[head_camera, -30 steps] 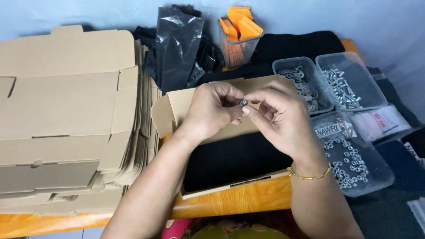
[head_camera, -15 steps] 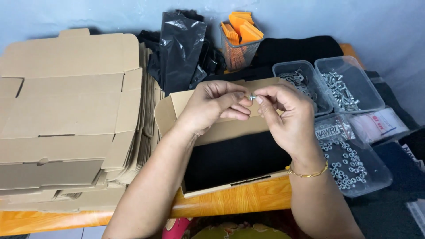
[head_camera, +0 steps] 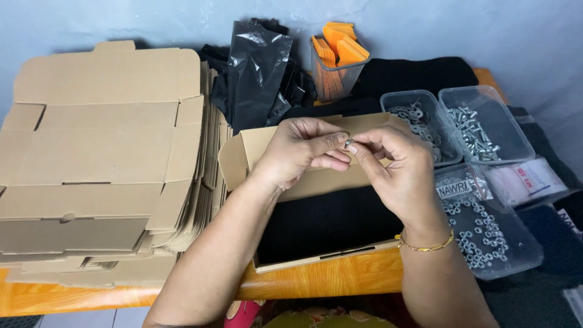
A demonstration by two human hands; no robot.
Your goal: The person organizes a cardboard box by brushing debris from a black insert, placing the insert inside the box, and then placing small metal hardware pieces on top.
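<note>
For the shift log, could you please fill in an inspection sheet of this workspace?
Surface: orange wooden table, partly under black cloth.
Job's things: small metal fastener pinched between both hands over an open cardboard box.
Clutter: stack of flat cardboard boxes, black plastic bags, mesh cup of orange pieces, clear tubs of washers, screws and nuts.
Grippers: left hand and right hand, fingers closed on the fastener.
Cables: nothing seen.
Surroundings: pale blue wall.

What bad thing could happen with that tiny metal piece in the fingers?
Both the left hand and right hand pinch one small metal piece by the fingertips, so it might slip into the open cardboard box below. The tub of nuts overhangs the table edge and might tip.
</note>
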